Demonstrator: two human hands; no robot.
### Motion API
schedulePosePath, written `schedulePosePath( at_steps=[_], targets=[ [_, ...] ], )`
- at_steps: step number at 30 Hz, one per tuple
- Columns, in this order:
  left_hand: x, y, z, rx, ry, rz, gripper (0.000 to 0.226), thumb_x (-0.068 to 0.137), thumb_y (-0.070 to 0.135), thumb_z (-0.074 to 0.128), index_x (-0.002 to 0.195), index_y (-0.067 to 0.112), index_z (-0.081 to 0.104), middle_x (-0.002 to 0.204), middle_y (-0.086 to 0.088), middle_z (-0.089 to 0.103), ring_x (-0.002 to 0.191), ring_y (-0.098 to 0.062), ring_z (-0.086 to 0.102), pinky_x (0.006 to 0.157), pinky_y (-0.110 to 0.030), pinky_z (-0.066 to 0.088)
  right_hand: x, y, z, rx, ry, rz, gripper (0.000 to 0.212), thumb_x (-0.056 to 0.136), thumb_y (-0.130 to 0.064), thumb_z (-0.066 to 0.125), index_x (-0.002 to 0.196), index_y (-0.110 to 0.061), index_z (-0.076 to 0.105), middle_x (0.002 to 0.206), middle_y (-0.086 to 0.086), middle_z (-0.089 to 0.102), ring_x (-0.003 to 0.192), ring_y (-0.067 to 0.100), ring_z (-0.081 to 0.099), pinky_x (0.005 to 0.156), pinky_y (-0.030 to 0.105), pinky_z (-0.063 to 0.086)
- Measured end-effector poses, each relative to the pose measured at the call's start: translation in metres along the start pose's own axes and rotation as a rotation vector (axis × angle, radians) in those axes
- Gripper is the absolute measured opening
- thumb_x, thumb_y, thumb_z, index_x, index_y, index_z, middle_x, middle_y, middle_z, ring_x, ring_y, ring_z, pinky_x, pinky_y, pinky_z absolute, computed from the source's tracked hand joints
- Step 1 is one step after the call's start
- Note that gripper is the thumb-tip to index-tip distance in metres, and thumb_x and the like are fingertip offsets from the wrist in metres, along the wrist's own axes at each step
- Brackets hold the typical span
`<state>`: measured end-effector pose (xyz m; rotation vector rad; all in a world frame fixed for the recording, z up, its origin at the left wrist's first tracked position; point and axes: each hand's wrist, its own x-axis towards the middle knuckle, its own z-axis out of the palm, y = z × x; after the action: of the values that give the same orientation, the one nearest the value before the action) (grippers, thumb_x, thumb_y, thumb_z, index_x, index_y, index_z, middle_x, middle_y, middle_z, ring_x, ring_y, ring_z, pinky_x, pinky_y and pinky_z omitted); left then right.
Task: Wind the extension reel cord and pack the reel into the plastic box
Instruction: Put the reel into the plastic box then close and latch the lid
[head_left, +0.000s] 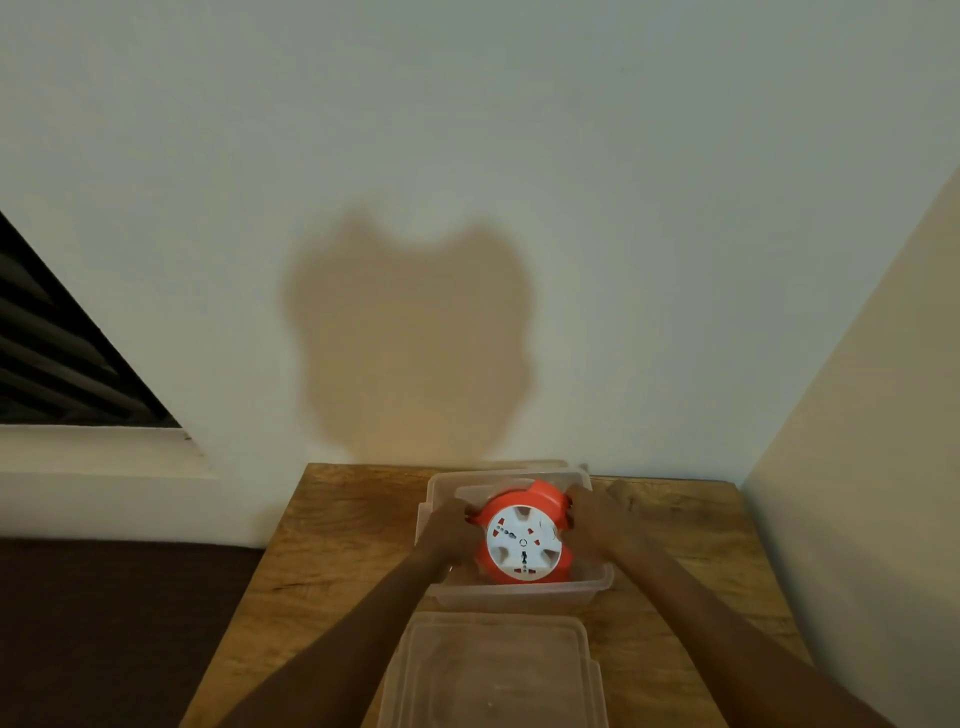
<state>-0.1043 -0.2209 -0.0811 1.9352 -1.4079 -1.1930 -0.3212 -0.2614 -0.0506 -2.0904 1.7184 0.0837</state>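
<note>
Wooden worktop (332, 571) set against a pale wall. On it the clear plastic box (519, 592), open, w/ its lid (493, 670) lying flat just in front, nearer the person. Orange-and-white reel (522, 535) sits tilted inside the box, socket face up, far edge raised. No loose cord visible – winding looks done, so this is the packing step. Left hand (447, 525) & right hand (592, 512) grip the reel's opposite sides, fingers curled on the rim. Next, prob.: settle it flat on the box floor, let go, then fit the lid.
</note>
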Motion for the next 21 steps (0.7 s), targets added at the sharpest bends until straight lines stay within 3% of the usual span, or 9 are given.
schedulePosePath(
  at_steps=[5, 9, 12, 15, 18, 21],
  targets=[
    [0.005, -0.008, 0.006, 0.048, 0.052, -0.065, 0.026, 0.1, 0.01, 0.06, 0.125, 0.005, 0.065, 0.12, -0.014, 0.073, 0.112, -0.029, 0.068, 0.097, -0.043, 0.06, 0.007, -0.008, 0.012, 0.001, -0.062, -0.052, 0.03, 0.093, -0.031, 0.06, 0.12, -0.017, 0.06, 0.107, 0.002, 0.07, 0.102, 0.02, 0.064, 0.104, 0.042, 0.043],
    [0.001, -0.008, 0.004, 0.076, 0.093, -0.024, 0.027, 0.101, 0.013, 0.061, 0.127, 0.005, 0.062, 0.125, -0.014, 0.071, 0.117, -0.03, 0.067, 0.101, -0.043, 0.058, 0.008, -0.011, 0.022, -0.052, -0.008, -0.015, 0.039, 0.092, -0.038, 0.059, 0.127, -0.021, 0.054, 0.118, 0.003, 0.068, 0.12, 0.028, 0.055, 0.114, 0.054, 0.025],
    [-0.008, -0.001, -0.001, 0.165, 0.188, 0.108, 0.031, 0.101, 0.013, 0.064, 0.13, 0.006, 0.061, 0.129, -0.012, 0.069, 0.121, -0.027, 0.065, 0.102, -0.035, 0.056, 0.001, -0.014, 0.025, 0.007, 0.076, -0.041, 0.036, 0.092, -0.038, 0.059, 0.124, -0.023, 0.057, 0.114, 0.001, 0.069, 0.117, 0.028, 0.057, 0.111, 0.052, 0.034],
    [-0.025, 0.011, -0.012, 0.235, 0.258, 0.261, 0.043, 0.102, 0.018, 0.064, 0.143, 0.01, 0.057, 0.144, -0.009, 0.062, 0.132, -0.027, 0.059, 0.111, -0.04, 0.049, -0.02, -0.016, 0.021, 0.116, 0.346, -0.104, 0.034, 0.092, -0.044, 0.059, 0.121, -0.026, 0.061, 0.113, -0.005, 0.069, 0.106, 0.018, 0.063, 0.095, 0.043, 0.051],
    [-0.054, 0.001, -0.028, 0.113, 0.505, 0.305, 0.03, 0.099, 0.017, 0.068, 0.129, 0.013, 0.068, 0.125, -0.006, 0.073, 0.11, -0.022, 0.069, 0.094, -0.04, 0.06, -0.062, -0.008, 0.031, 0.582, 0.557, -0.037, 0.018, 0.09, -0.051, 0.062, 0.104, -0.039, 0.06, 0.099, -0.019, 0.064, 0.086, 0.001, 0.062, 0.068, 0.024, 0.052],
    [-0.089, -0.042, -0.036, -0.131, 0.699, 0.165, 0.017, 0.098, 0.015, 0.069, 0.114, 0.02, 0.067, 0.105, 0.003, 0.07, 0.096, -0.017, 0.069, 0.075, -0.026, 0.057, -0.101, 0.014, 0.067, 0.859, 0.556, 0.277, 0.016, 0.092, -0.024, 0.067, 0.102, -0.034, 0.058, 0.1, -0.01, 0.065, 0.085, 0.01, 0.062, 0.061, 0.022, 0.046]
  ],
)
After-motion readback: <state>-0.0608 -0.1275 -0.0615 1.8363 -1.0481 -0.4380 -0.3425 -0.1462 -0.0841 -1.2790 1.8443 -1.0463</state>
